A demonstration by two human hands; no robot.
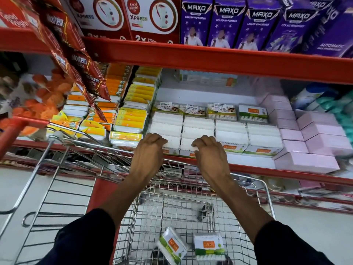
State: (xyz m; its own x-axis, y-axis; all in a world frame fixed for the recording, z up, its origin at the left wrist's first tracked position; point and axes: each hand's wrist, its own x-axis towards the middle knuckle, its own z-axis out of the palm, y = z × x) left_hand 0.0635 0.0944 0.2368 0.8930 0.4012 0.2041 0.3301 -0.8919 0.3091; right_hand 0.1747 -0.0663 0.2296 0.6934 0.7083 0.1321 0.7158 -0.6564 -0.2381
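Rows of white cotton-bud packs (pixel 231 131) with green and orange labels fill the middle of the red shelf (pixel 248 170). My left hand (pixel 150 150) rests with curled fingers on the front pack of the leftmost row (pixel 172 142). My right hand (pixel 209 151) lies with curled fingers on the front pack of the second row (pixel 186 145). Whether either hand truly grips its pack is unclear. Two of the same packs (pixel 172 247) (pixel 209 247) lie on the floor of the wire shopping cart (pixel 263 190) below my arms.
Yellow and orange packets (pixel 131 115) stand left of the bud packs, pink boxes (pixel 321 134) to the right. Red Mortein sachets (pixel 80 60) hang down at upper left. Purple Maxo boxes (pixel 229 22) and red-white boxes (pixel 152 18) line the shelf above. A second cart (pixel 57 188) stands left.
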